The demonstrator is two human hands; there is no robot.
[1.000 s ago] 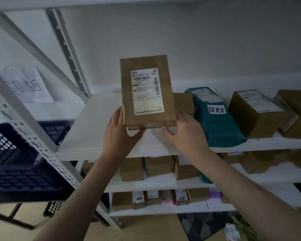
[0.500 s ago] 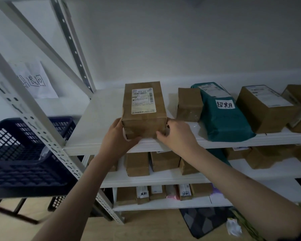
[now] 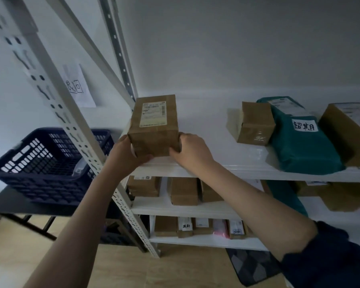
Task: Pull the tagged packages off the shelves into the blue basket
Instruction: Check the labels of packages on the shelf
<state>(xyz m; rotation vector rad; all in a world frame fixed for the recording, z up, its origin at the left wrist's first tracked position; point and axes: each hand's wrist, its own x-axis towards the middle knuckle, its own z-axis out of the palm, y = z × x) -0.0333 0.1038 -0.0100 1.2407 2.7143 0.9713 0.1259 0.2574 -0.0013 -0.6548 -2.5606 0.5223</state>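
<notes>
Brown cardboard box (image 3: pixel 154 125), shipping label up, sits at the left front of the top shelf (image 3: pixel 216 129), gripped on both sides by a person. Left hand (image 3: pixel 129 156) wraps the box's near left corner, thumb under the front face; right hand (image 3: pixel 190 149) presses its right front edge, fingers curled on the cardboard. Further right on the same shelf lie a smaller box (image 3: pixel 256 123), a teal bag (image 3: pixel 297 142) with a handwritten white tag (image 3: pixel 304 125), and another carton (image 3: pixel 349 125). Left of the rack's upright, a blue basket (image 3: pixel 40 163) rests on a dark table (image 3: pixel 13 204). More parcels fill the lower shelves.
</notes>
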